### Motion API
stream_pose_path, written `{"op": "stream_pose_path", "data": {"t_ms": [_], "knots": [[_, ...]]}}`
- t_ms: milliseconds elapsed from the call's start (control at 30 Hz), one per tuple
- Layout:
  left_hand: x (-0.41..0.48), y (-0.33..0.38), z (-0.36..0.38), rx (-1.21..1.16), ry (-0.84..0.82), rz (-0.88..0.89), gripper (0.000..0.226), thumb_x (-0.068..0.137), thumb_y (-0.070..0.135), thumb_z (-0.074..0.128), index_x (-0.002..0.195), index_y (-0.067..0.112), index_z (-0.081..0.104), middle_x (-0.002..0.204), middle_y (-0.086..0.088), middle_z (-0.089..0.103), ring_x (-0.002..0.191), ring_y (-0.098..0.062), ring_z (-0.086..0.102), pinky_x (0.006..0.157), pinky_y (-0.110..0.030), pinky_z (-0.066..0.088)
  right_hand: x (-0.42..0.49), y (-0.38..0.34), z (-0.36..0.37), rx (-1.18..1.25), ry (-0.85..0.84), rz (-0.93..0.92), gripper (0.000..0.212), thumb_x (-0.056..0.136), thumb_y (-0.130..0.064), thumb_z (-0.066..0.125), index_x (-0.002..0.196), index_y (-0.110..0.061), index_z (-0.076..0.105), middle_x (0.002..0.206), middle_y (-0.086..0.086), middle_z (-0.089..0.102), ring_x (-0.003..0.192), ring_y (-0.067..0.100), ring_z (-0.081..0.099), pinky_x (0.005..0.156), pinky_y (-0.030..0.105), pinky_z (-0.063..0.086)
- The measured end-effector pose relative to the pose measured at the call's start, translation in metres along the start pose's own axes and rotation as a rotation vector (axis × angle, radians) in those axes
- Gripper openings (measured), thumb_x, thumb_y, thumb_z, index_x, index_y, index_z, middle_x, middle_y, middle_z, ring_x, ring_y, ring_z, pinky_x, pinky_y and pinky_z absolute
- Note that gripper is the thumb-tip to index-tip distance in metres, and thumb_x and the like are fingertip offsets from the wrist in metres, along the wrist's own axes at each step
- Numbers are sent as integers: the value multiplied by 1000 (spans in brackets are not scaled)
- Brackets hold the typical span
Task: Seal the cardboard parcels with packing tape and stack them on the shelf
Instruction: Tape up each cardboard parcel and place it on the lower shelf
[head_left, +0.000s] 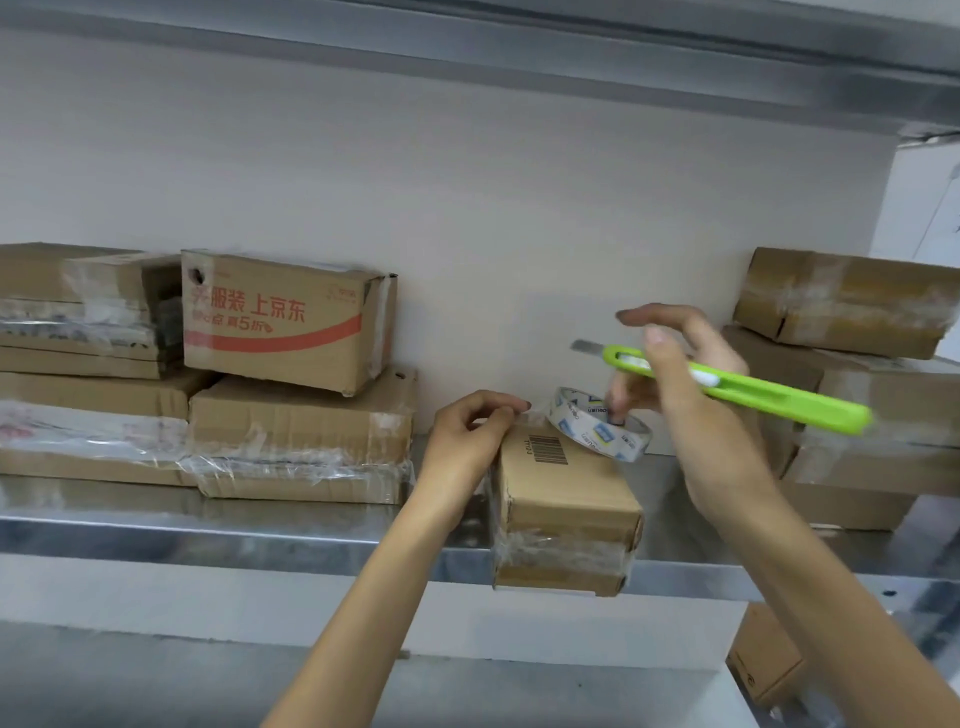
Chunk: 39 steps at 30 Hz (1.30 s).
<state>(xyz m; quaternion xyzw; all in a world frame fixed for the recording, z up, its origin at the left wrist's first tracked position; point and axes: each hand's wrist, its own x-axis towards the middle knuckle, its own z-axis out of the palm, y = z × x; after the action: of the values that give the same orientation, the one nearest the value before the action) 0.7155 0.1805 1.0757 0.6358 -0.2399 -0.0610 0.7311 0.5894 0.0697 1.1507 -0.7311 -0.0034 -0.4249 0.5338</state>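
While the small parcel (563, 493) sits on the metal shelf (208, 535) with its near end overhanging the front edge, the left hand (467, 441) grips its far left top corner, fingers curled down onto the cardboard. Clear tape already wraps the parcel's near end, and a barcode label (550, 450) shows on its top face. The right hand (691, 395) holds a green utility knife (769, 397) across its fingers, blade out and pointing left, while a lower finger is hooked into the core of the tape roll (628, 441). The roll stands tilted at the parcel's far end, touching it. A printed box (280, 322) tops the left stack (291, 426) of taped parcels on the shelf; the right stack (857, 312) of taped parcels stands behind the knife
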Motion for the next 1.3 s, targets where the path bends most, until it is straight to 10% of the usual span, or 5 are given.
{"op": "stream_pose_path", "data": {"t_ms": [300, 933, 1300], "knots": [[6, -6, 0, -2, 92, -18, 21, 86, 10, 64, 74, 25, 71, 80, 2, 71, 76, -11, 62, 72, -30, 46, 25, 28, 46, -184, 108, -4, 35, 97, -16, 47, 64, -4, 42, 51, 7, 52, 47, 19, 45, 50, 30, 36], [6, -4, 1, 60, 121, -29, 18, 85, 13, 62, 73, 24, 70, 80, 3, 71, 80, -15, 65, 84, -41, 54, 33, 36, 52, -472, -84, -31, 33, 95, -18, 45, 65, -6, 41, 69, 23, 60, 72, 36, 59, 70, 46, 48], [5, -1, 2, 108, 114, 23, 20, 88, 10, 60, 76, 25, 67, 85, 7, 70, 88, -9, 64, 84, -25, 50, 30, 38, 52, -571, -157, -119, 27, 94, -15, 48, 70, -6, 42, 67, 25, 53, 70, 40, 54, 67, 47, 44]]}}
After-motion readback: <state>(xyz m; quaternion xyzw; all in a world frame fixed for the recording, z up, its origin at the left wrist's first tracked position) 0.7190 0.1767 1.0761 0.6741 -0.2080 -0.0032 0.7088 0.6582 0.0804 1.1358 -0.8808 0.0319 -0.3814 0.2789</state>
